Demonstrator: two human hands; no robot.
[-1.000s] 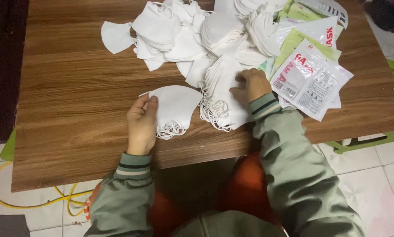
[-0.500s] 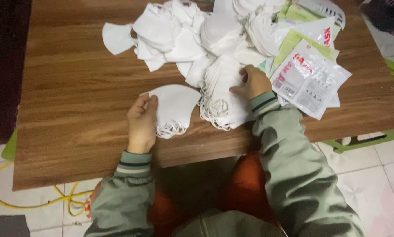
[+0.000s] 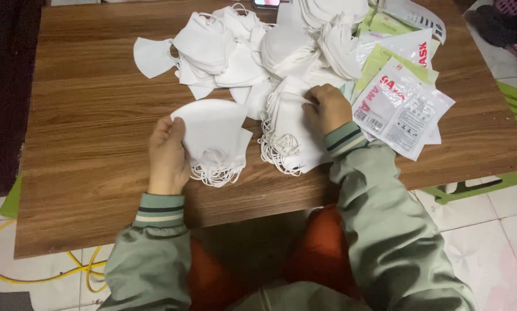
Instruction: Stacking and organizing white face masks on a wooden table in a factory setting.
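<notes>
— On the near half of the wooden table (image 3: pixel 85 173), what is lying under the hands?

— Two stacks of white face masks. The left stack (image 3: pixel 215 135) is sitting just in front of the big heap of loose masks (image 3: pixel 258 49), its ear loops spilling toward the table's near edge. The right stack (image 3: pixel 290 135) is lying just beside it, touching the heap.

— How is each hand sitting?

— The left hand (image 3: pixel 167 155) is gripping the left stack's outer edge, thumb on top, fingers curled. The right hand (image 3: pixel 326 108) is resting on the right stack's far corner, fingers bent and pinching the top mask.

— And beyond the heap?

— Right of the heap, printed packets (image 3: pixel 402 106) are fanning out toward the table's right edge; one single mask (image 3: pixel 152 57) is lying apart, left of the heap.
</notes>
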